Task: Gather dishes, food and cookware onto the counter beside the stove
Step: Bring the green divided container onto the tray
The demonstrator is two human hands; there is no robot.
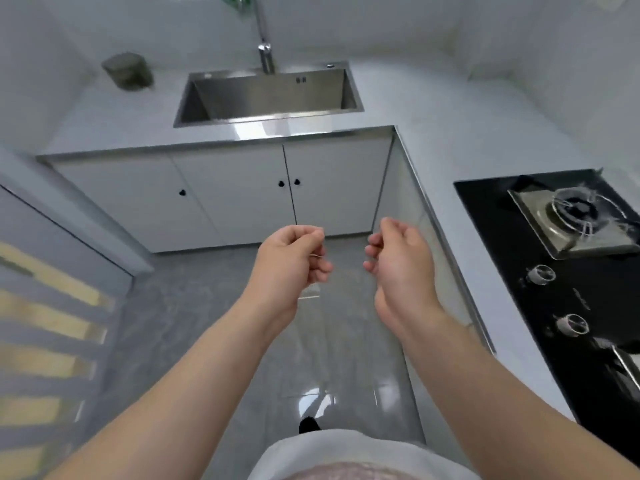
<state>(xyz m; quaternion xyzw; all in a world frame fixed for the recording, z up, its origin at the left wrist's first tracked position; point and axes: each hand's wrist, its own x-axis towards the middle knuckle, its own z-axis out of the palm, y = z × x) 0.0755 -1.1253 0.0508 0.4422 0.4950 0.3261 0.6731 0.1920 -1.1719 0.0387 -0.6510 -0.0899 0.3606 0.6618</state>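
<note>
Dishes, food and cookware do not show anywhere in this view, so where they are cannot be told. They may sit behind the white cabinet doors with black knobs (pixel 242 192) at 12 o'clock, which are closed. The pale grey stone bench (pixel 450 143) runs from 12 round to 3 o'clock, where the black glass gas hob (pixel 554 289) is set into it.

The left hand (pixel 294 258) and right hand (pixel 401 265) hover near each other over the glossy grey tiled floor (pixel 311 375). Each grip is loose, with fingers lightly curled round nothing.

From here the likely trouble is placement. The bare strip of bench between the hob and its front edge looks narrow, so a pan set there could overhang and tip. A load swung in from 9 o'clock could knock the hob's round control knobs (pixel 540 274). The shiny floor may be slick under someone carrying a stack.

Hard to make out are a grey-green lump (pixel 126 71) on the bench at 11 o'clock, too blurred to name, and the slatted, yellow-striped surface (pixel 45 323) at 9 o'clock. The steel tap (pixel 265 57) above the stainless steel sink (pixel 266 120) runs out of the top edge. A second burner at 4 o'clock is cut off.
</note>
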